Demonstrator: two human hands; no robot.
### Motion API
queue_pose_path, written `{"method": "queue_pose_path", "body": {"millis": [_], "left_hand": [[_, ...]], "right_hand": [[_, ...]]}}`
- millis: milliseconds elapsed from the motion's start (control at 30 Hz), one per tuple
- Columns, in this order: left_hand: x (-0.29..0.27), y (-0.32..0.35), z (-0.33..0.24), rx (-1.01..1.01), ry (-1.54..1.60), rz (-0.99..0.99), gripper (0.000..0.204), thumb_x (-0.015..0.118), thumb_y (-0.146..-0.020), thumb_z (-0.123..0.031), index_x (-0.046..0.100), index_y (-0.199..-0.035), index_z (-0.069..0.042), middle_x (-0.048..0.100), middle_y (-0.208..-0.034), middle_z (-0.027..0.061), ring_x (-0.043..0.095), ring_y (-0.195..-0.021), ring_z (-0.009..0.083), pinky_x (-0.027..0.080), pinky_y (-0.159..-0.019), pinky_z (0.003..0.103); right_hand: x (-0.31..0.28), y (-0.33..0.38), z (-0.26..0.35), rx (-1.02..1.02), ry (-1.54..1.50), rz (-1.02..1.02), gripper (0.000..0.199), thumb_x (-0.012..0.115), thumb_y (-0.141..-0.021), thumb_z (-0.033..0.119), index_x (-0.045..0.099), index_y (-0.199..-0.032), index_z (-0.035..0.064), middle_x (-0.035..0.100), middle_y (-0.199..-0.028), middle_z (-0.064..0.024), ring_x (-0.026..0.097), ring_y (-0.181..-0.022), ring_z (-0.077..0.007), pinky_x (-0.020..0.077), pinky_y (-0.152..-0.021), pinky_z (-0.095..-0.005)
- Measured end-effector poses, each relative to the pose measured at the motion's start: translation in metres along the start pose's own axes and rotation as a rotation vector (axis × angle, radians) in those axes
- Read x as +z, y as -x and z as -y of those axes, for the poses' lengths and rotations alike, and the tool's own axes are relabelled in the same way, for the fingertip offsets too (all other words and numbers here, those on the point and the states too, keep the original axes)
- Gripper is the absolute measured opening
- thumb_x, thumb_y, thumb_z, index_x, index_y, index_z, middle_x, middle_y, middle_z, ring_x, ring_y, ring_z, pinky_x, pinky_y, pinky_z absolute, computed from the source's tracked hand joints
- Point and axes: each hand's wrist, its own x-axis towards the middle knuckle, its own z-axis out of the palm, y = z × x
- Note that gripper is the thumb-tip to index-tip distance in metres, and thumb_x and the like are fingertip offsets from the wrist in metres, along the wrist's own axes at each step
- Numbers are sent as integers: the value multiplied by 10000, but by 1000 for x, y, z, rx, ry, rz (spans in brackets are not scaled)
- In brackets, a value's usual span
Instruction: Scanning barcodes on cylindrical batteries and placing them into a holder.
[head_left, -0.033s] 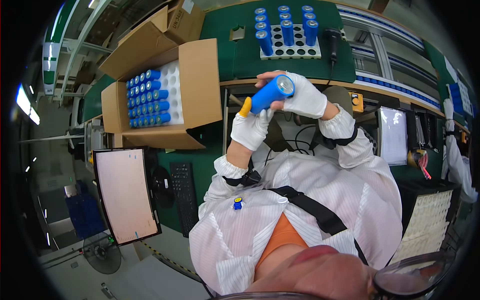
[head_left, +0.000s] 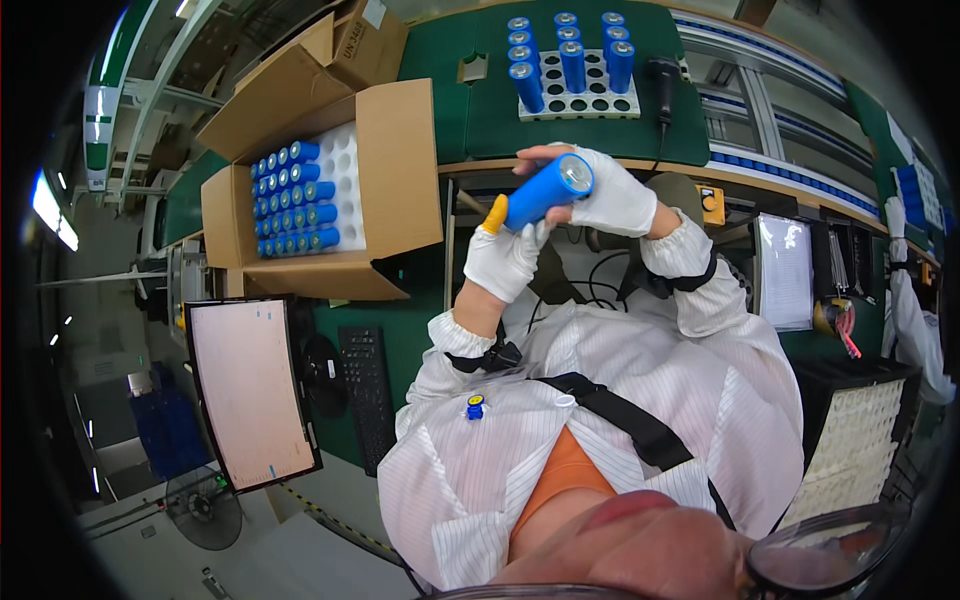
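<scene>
Both my gloved hands hold one blue cylindrical cell (head_left: 545, 192) in front of my chest, tilted, with its silver end up and to the right. My left hand (head_left: 505, 262) grips the lower end, where a yellow piece (head_left: 495, 213) sticks out. My right hand (head_left: 612, 198) wraps the upper end. Beyond them, a white holed tray (head_left: 590, 103) on the green bench (head_left: 690, 135) carries several upright blue cells. To the left, an open cardboard box (head_left: 400, 160) holds rows of the same blue cells (head_left: 292, 205).
A black handheld scanner (head_left: 665, 85) lies beside the tray. A monitor (head_left: 250, 390) and a black keyboard (head_left: 365, 385) sit at lower left. A white holed tray (head_left: 850, 440) is at lower right. Another person's white sleeve (head_left: 908, 310) shows at the right edge.
</scene>
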Motion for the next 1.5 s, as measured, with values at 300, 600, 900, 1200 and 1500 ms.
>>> {"method": "queue_pose_path", "body": {"millis": [300, 600, 900, 1200, 1500], "left_hand": [[-9, -4, -5, -123, -329, -132, 743, 452, -973, -589, 445, -1317, 69, 630, -1108, 240, 670, -941, 331, 622, -715, 327], [66, 147, -128, 1584, -2144, -552, 267, 702, -908, -107, 665, -1153, -8, 705, -1096, 126, 669, -1010, 204, 501, -908, 324], [14, 157, -276, 1123, -2489, -1668, 705, 795, -795, -300, 506, -1374, -19, 505, -1419, 160, 450, -1308, 361, 391, -1087, 415], [21, 155, -295, 866, -2639, -1593, 661, 767, -813, -341, 543, -1362, -48, 477, -1451, 167, 424, -1343, 353, 376, -1105, 422], [12, 159, -306, 944, -2602, -1564, 569, 770, -811, -302, 609, -1281, -25, 536, -1384, 198, 522, -1260, 353, 414, -1072, 402]], "right_hand": [[-24, 4, -30, 148, 135, -268, 412, 821, -758, 142, 643, -1115, 38, 709, -1020, -85, 680, -907, -172, 544, -855, -321], [-92, -74, -122, 298, 1087, -949, 637, 842, -660, 523, 632, -982, 15, 700, -915, -217, 690, -855, -384, 558, -763, -441], [-114, -92, -149, 464, 1174, -854, 648, 792, -705, 558, 630, -1013, 11, 703, -939, -223, 684, -902, -398, 552, -790, -440], [-106, -101, -153, 479, 1185, -861, 677, 779, -729, 527, 623, -1084, -28, 688, -1040, -228, 679, -955, -396, 553, -835, -453], [-103, -96, -148, 478, 1116, -824, 680, 763, -756, 514, 609, -1154, -16, 659, -1128, -255, 643, -1038, -411, 508, -912, -452]]}}
